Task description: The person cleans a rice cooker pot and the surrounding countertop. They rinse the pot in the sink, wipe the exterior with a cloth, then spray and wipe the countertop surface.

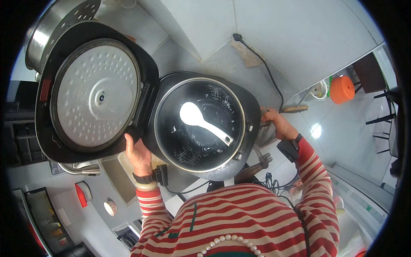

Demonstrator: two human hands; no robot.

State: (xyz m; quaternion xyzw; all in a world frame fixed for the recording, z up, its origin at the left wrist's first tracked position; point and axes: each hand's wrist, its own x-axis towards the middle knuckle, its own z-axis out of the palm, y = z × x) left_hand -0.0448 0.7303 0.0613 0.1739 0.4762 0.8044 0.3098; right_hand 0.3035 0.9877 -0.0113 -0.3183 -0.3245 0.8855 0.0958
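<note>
A black rice cooker (205, 178) stands before me with its lid (93, 96) swung up to the left, showing a dimpled metal inner plate. White residue and loose bits cling to the dark inner pot (199, 147). A white plastic rice paddle (205, 123) lies in the pot, its handle towards the lower right. My left hand (139, 154) is at the cooker's near left side, thumb raised against the lid's edge; its fingers are hidden behind the cooker. Beside the cooker's right wall, my right hand (281, 123) has its fingers curled on what looks like a grey cloth (267, 134).
A perforated steel pot (48, 41) stands behind the lid. A black cord (269, 70) runs from a wall plug (237, 37) along the counter. Lower left are a faucet (85, 169) and a sink (118, 180). A brush (294, 109) and an orange stool (342, 90) are at right.
</note>
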